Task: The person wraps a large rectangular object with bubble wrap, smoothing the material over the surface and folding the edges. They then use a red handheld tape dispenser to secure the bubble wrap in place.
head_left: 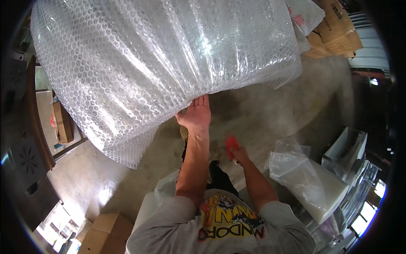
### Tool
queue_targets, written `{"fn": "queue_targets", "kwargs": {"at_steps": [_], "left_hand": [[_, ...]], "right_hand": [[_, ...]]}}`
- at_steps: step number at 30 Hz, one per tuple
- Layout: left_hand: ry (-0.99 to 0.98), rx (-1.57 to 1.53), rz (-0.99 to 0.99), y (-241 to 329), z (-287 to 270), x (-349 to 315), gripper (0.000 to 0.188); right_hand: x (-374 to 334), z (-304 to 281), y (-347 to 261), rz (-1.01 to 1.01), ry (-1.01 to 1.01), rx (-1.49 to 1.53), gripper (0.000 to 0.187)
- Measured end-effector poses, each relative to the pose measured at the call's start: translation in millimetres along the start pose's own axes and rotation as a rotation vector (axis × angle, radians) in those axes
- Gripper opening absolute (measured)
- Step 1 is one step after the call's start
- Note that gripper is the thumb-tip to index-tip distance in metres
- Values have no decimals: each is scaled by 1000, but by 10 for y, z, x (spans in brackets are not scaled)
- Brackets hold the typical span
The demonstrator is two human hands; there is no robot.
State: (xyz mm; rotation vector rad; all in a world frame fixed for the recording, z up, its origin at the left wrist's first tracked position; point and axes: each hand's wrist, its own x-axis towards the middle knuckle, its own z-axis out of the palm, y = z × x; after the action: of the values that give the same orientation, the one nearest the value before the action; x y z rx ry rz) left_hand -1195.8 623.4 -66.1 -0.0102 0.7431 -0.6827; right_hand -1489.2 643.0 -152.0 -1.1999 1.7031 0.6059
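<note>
A large sheet of clear bubble wrap [169, 51] fills the upper part of the view, its near edge curving down toward me. My left hand [197, 113] reaches up to that edge, palm showing and fingers stretched out against it; the fingertips are partly hidden by the wrap. Lower and to the right, my right hand [240, 155] is closed around a red hand tool [231, 144]. Motion blurs the tool, so its exact kind does not show. It is held apart from the bubble wrap, above the floor.
Cardboard boxes [336, 31] stand at the far right, with another cardboard box [105, 235] at the lower left. A roll of whitish plastic film [313, 186] lies to my right. At the left is a dark cabinet-like object [29, 161]. The concrete floor [279, 110] shows between them.
</note>
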Motion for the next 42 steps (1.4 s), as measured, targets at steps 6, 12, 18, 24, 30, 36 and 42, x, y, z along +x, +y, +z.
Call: {"fn": "queue_targets", "kwargs": {"at_steps": [6, 12, 18, 24, 30, 36, 42], "left_hand": [[-170, 155, 35, -26, 100, 307, 74], [-399, 178, -23, -15, 211, 318, 69], [-488, 173, -87, 28, 191, 403, 73], [394, 787, -189, 436, -526, 358, 76], [285, 694, -76, 1809, -686, -1144, 86], [-68, 728, 68, 2361, 346, -1460, 76], [-1, 471, 496, 2563, 864, -1091, 68]], "right_hand": [[-318, -504, 213, 58, 32, -10, 48], [-369, -485, 853, 113, 46, -4, 46], [-510, -287, 1028, -8, 17, 37, 44], [-446, -253, 754, -281, -66, 3, 42], [-786, -615, 135, -650, 3, 202, 42], [-1807, -1102, -729, -961, 182, 403, 31], [-2641, -1080, -1657, -1328, 457, 588, 23]]}}
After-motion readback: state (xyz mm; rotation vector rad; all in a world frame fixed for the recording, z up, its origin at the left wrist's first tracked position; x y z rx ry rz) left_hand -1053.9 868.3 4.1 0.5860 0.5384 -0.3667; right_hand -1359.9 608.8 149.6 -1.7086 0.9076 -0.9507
